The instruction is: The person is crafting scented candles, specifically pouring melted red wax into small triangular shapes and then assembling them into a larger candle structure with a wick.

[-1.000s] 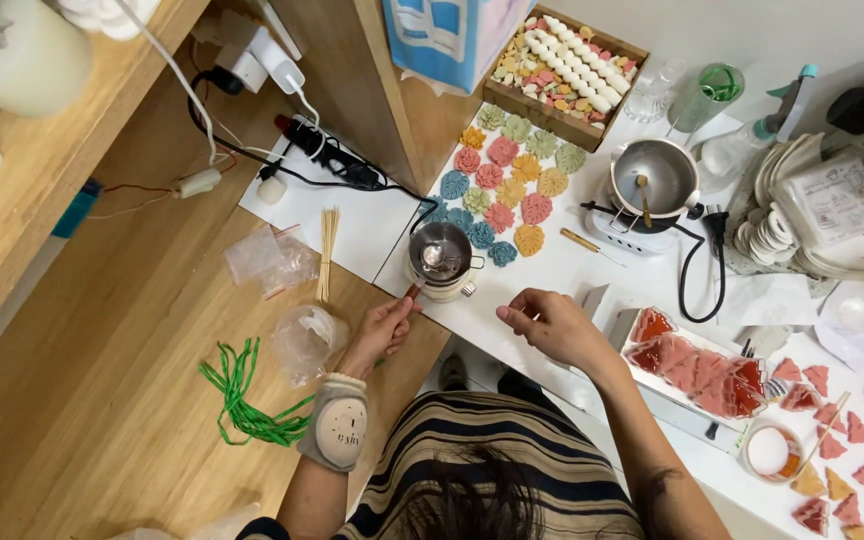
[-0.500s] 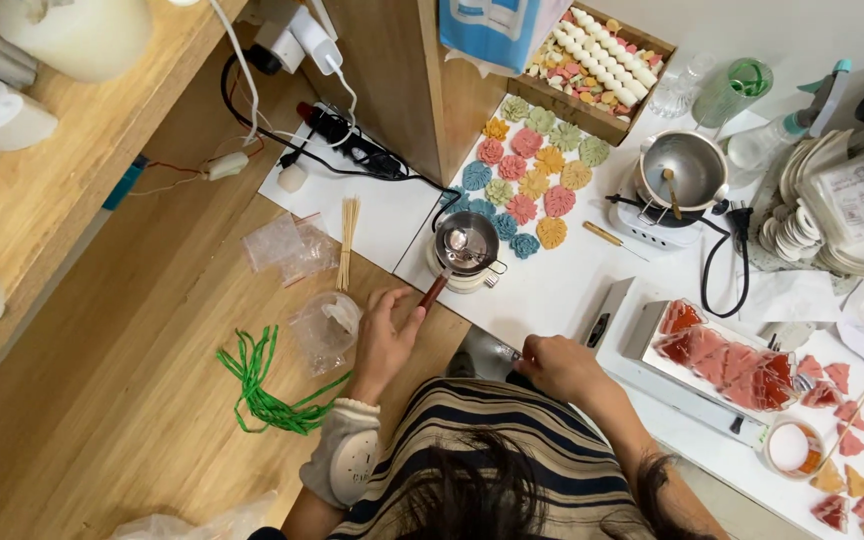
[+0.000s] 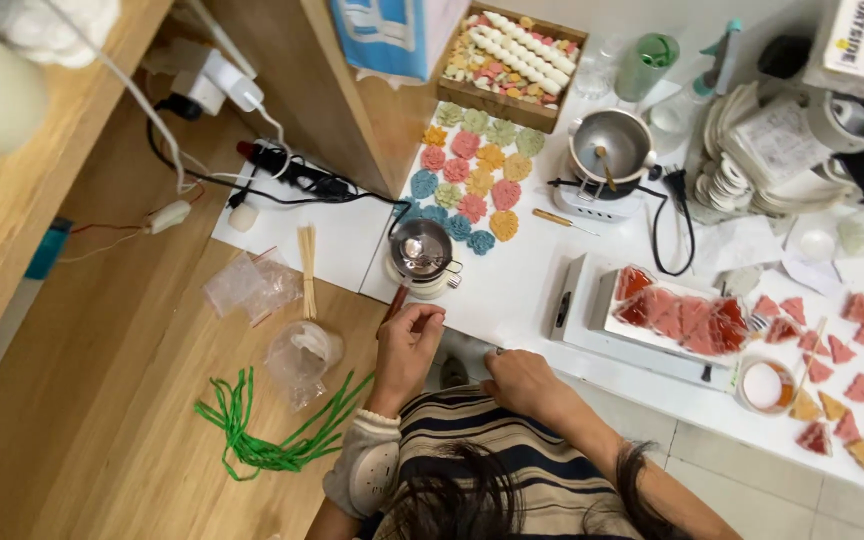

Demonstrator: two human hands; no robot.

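The left hand (image 3: 407, 343) pinched the wooden handle (image 3: 393, 306) of a small melting pot (image 3: 420, 250), steadying it at the white table's (image 3: 522, 285) front edge. The right hand (image 3: 518, 382) rested loosely curled on that edge, holding nothing, beside the tray of red wax pieces (image 3: 677, 320).

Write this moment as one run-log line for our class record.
left hand: grips brown handle of small melting pot | right hand: rests at white table edge | coloured flower shapes beyond pot
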